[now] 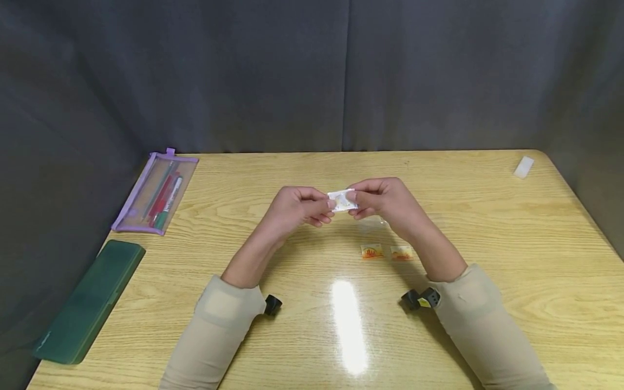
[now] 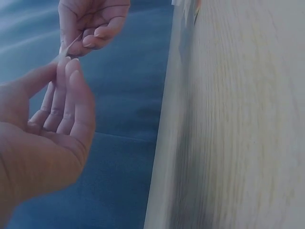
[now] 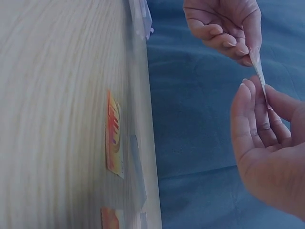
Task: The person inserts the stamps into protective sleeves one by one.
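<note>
A small white packet (image 1: 343,200) is held above the table between both hands. My left hand (image 1: 298,208) pinches its left end between thumb and fingers, and my right hand (image 1: 390,203) pinches the right end. Seen edge-on in the right wrist view, the packet (image 3: 259,71) looks thin and flat, running from the left hand (image 3: 226,26) to the right hand (image 3: 271,148). Two orange and yellow packets (image 1: 372,252) (image 1: 402,253) lie on the table below the right hand, with a clear plastic piece (image 1: 371,224) just behind them.
A purple-edged mesh pouch (image 1: 161,195) with pens lies at the back left of the wooden table (image 1: 487,233). In front of it is a dark green case (image 1: 92,300). A small white block (image 1: 524,167) sits at the back right. Dark curtains (image 1: 273,76) hang behind.
</note>
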The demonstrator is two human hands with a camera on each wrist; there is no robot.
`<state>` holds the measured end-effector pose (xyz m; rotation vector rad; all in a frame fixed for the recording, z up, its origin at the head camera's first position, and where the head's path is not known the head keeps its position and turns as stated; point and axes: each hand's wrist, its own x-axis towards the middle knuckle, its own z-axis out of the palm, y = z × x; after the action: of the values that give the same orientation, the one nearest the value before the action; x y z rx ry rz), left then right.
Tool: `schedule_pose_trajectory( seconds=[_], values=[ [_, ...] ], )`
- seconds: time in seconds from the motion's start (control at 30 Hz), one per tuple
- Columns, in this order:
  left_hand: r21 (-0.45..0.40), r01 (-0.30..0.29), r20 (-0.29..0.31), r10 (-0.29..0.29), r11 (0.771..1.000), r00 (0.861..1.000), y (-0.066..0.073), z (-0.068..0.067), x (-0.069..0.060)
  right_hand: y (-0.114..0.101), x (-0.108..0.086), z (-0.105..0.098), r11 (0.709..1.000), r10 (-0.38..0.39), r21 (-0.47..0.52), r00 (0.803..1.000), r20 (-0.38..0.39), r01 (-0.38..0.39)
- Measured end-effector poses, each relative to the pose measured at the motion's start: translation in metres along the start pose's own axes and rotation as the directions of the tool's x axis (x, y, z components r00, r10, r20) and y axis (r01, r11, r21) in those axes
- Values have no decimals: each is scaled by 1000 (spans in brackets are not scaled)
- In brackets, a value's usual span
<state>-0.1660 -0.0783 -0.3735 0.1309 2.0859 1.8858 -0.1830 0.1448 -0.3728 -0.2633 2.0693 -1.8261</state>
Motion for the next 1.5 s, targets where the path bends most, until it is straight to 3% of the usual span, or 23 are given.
schedule_pose_trajectory(
  seconds=[0.43,0.7,1.03,1.37,1.5],
  values=[
    [-40,28,-53,-30,999,998,4,1,-1,-2,1,3,1000,-16,-3,1000,11,16],
    [-41,28,-100,-32,999,994,6,-1,-2,-3,0,2,999,-34,-26,999,-20,34],
    [-22,25,-88,-27,999,996,6,-4,-1,-4,3,1,997,-58,-58,998,-24,56],
    [-17,-17,-70,16,1000,997,-6,6,1,7,-3,7,992,21,123,999,-39,-16],
    [-30,-30,-128,26,999,991,-7,8,3,8,-2,11,997,26,78,999,-20,-24]
  ],
)
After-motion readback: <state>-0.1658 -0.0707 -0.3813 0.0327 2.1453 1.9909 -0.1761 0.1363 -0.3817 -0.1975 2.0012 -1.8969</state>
